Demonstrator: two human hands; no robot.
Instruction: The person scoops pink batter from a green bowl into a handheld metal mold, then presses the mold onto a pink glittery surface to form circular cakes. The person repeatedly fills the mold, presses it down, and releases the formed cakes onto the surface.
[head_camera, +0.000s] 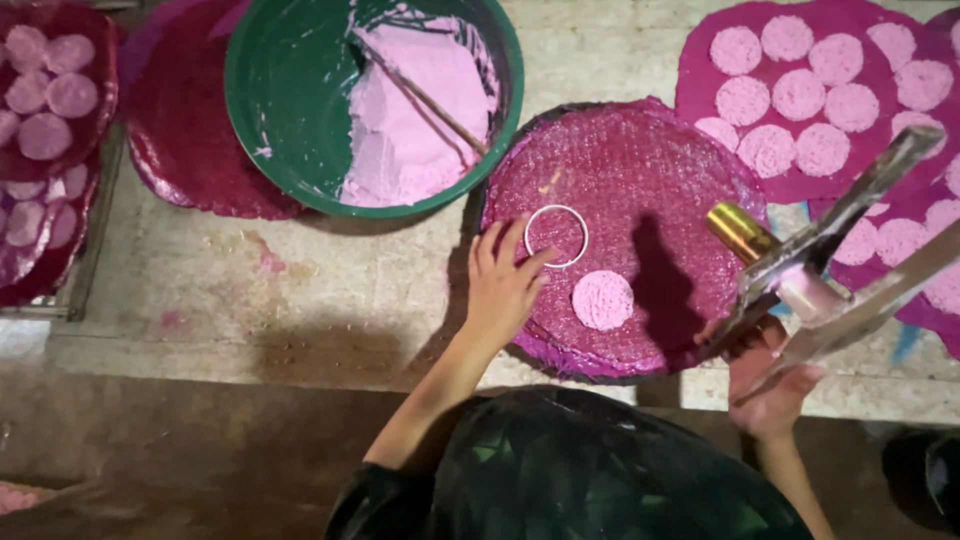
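On the woven magenta tray (640, 150) at the middle of the work surface, the left hand (505, 285) rests its fingertips against a thin white ring mould (556, 236), fingers lightly curled and pinching its near rim; the ring lies flat on the tray and looks empty inside. Just beside it, toward the person, sits one finished pink disc (602, 299), apart from the ring and the only disc on this tray. Most of the tray is therefore bare, so by my judgement the filling of it has only begun. The right hand (770, 385), at the tray's right edge and well apart from the ring, grips a flat shiny scraper-like tool (830, 235) with a gold handle part, fingers closed around it. Behind the tray, a green basin (290, 90) holds pink paste (420, 110) with a stick lying in it. Trays to the right (700, 70) and left (100, 60) already carry many pink discs.
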